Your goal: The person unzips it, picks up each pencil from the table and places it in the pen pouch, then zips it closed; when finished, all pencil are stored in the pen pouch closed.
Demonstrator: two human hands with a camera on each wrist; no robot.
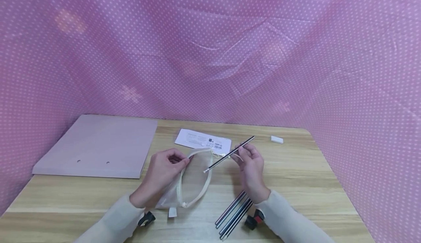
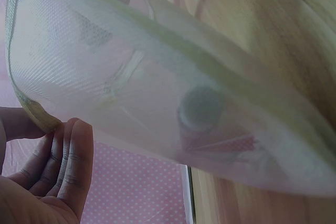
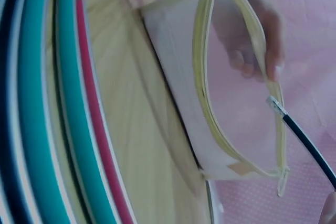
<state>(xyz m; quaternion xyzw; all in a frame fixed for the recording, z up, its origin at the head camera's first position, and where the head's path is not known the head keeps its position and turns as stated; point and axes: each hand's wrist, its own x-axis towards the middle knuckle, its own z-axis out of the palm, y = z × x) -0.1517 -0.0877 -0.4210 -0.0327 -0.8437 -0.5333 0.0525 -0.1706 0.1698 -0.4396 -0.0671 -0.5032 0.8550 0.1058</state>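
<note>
Pencil tip at the mouth of an open mesh pouch

Fingers of the left hand (image 1: 162, 173) curl round the upper zip edge of the white mesh pouch (image 1: 190, 184), thumb and fingertips pinching the rim so the mouth gapes; the pouch lies near the middle of the table (image 1: 315, 184), toward its front edge. Fingers of the right hand (image 1: 251, 170) close together on one dark pencil (image 1: 230, 153), pinched near its middle, its light tip touching the pouch's zip rim. A bundle of pencils (image 1: 233, 213) lies at the front edge just beside the right wrist; about four show, the exact count unclear. One printed card (image 1: 203, 140) lies behind the pouch, one white eraser (image 1: 277, 139) near the back right corner, one grey board (image 1: 95, 146) on the left side.
</note>
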